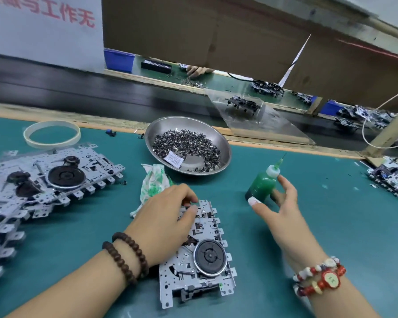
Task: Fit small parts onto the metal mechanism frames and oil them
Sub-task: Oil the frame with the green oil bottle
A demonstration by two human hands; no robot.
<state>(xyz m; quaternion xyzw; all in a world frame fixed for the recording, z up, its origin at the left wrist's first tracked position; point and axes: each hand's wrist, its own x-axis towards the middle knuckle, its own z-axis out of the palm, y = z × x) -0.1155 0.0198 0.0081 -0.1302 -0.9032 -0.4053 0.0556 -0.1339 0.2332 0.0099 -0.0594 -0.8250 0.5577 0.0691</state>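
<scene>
A metal mechanism frame (207,255) with a black round wheel lies flat on the green mat in front of me. My left hand (166,221) rests on its upper left part, the fingers curled down onto the frame; anything under the fingertips is hidden. My right hand (278,210) holds a tilted green oil bottle (262,182) between thumb and fingers, to the right of the frame, with the needle tip pointing up and away. A steel bowl (225,148) of small dark parts stands behind the frame.
A stack of metal frames (51,177) fills the left side. A green-stained cloth (153,182) lies behind my left hand, and a tape ring (52,134) lies at the far left. More assemblies (391,177) sit at the right edge. A conveyor belt (101,97) runs behind the mat.
</scene>
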